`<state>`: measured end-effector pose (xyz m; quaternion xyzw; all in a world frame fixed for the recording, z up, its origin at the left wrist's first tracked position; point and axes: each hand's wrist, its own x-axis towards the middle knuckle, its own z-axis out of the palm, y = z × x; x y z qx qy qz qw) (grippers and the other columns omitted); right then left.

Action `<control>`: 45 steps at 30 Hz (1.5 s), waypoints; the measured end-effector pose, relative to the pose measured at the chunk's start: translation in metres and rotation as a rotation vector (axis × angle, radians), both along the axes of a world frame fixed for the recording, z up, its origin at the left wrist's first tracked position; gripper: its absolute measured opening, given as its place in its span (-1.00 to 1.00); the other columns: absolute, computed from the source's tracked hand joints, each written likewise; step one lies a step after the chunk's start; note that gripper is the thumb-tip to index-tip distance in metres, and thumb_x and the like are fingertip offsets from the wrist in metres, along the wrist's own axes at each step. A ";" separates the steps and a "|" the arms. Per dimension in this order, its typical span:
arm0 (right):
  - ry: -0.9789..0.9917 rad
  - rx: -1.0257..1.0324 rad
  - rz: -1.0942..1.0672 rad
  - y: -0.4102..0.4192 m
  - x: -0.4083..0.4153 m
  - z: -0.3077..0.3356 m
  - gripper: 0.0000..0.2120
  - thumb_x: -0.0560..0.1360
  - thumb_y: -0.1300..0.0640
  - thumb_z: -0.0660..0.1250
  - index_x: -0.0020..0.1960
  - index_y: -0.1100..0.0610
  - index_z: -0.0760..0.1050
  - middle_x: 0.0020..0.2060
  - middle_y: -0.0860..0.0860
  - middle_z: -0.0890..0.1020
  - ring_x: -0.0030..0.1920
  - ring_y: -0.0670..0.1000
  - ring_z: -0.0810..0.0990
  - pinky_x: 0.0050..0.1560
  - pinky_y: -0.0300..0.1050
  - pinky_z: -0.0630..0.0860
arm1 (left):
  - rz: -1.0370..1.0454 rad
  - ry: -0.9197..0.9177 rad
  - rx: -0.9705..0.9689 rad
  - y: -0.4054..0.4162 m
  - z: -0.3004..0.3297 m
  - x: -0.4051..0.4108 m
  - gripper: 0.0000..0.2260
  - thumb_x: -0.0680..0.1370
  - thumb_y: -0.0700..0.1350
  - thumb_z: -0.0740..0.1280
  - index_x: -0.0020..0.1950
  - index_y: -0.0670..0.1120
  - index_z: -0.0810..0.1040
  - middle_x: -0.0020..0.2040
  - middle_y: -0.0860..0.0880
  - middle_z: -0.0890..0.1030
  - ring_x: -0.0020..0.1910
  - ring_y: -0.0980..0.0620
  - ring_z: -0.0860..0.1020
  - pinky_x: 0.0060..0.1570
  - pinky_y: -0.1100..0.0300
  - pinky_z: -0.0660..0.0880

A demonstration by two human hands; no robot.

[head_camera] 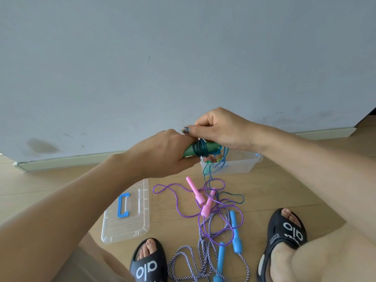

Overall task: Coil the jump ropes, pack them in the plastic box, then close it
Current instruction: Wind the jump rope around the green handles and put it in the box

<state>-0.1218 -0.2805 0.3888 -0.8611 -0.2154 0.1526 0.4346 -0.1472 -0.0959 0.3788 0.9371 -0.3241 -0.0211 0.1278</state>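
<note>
My left hand [162,151] grips the green handles [190,151] of a jump rope held above the floor. Several turns of its dark teal cord [200,150] are wound round the handles. My right hand [219,129] pinches the cord just above the wraps. The loose end of the teal cord [227,195] hangs down past the open clear plastic box [242,164] to the floor. Something coloured lies inside the box. The box's clear lid [126,224], with a blue handle, lies on the floor to the left.
On the wooden floor lie a purple rope with pink handles [198,196] and a striped rope with blue handles [236,233], tangled together. My feet in black sandals [149,261] [284,231] flank them. A grey wall rises behind the box.
</note>
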 end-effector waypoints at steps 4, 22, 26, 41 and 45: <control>0.172 0.086 -0.018 -0.002 0.003 -0.010 -0.57 0.51 -0.04 0.35 -0.24 0.35 0.45 -0.37 0.15 0.39 -0.37 0.07 0.32 -0.29 -0.07 0.25 | 0.065 0.121 -0.305 -0.008 0.011 -0.015 -0.69 0.47 -0.04 0.46 -0.34 0.12 0.35 -0.53 0.09 0.37 -0.49 0.14 0.37 -0.46 0.37 0.25; -0.536 -0.265 -0.063 0.019 -0.036 0.002 -0.54 0.60 0.00 0.22 -0.41 0.12 0.19 -0.57 0.04 0.35 -0.48 0.03 0.38 -0.41 -0.05 0.23 | 0.539 0.152 -0.023 0.014 -0.021 0.037 -0.85 0.42 -0.20 0.30 -0.30 -0.07 0.37 -0.34 -0.02 0.47 -0.38 -0.04 0.41 -0.44 0.22 0.29; -0.512 -0.261 -0.015 0.018 -0.028 0.010 -0.51 0.59 -0.02 0.24 -0.44 0.09 0.16 -0.58 0.01 0.26 -0.47 0.01 0.22 -0.41 -0.07 0.16 | 0.287 0.095 0.159 -0.001 -0.028 0.021 -0.89 0.39 -0.22 0.23 -0.31 -0.09 0.34 -0.33 -0.04 0.45 -0.33 -0.09 0.45 -0.43 0.14 0.35; 0.206 0.085 -0.098 -0.010 0.006 -0.004 -0.51 0.58 -0.10 0.31 -0.43 0.01 0.20 -0.50 -0.04 0.19 -0.46 -0.02 0.11 -0.42 -0.14 0.06 | 0.086 0.162 -0.251 -0.008 0.000 -0.012 -0.89 0.44 -0.08 0.35 -0.25 -0.01 0.45 -0.45 0.05 0.42 -0.43 0.10 0.38 -0.41 0.28 0.30; 0.232 0.046 -0.153 -0.013 0.007 -0.010 -0.53 0.62 -0.08 0.25 -0.40 0.01 0.23 -0.47 -0.02 0.17 -0.43 0.00 0.06 -0.42 -0.14 0.01 | 0.084 0.508 -0.429 -0.001 0.010 -0.013 -0.81 0.51 -0.01 0.26 0.03 -0.07 0.55 -0.28 0.09 0.57 -0.36 0.09 0.48 -0.26 0.19 0.46</control>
